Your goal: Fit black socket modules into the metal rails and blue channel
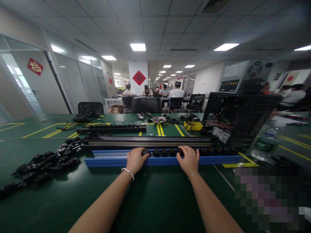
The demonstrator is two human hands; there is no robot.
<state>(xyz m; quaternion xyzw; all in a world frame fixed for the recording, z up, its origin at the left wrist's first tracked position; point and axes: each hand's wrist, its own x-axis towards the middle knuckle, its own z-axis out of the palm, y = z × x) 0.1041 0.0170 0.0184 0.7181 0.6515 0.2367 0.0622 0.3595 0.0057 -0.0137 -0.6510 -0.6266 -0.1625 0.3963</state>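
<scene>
A long blue channel [109, 160] lies across the green table, with a row of small black parts [162, 152] seated in it. My left hand [135, 160] rests on the channel's front edge, fingers curled onto a black part at the row's left end. My right hand [189, 160] sits a little to the right, fingers bent down over other black parts in the row. Both wrists wear thin bracelets. Whether either hand actually grips a part is hidden by the fingers.
A heap of loose black parts [46, 163] lies at the left. Behind the channel run a metal rail [150, 141] and a black power strip [111, 129]. A black computer case [239, 118] and a water bottle [267, 139] stand right. Several people sit at a far table.
</scene>
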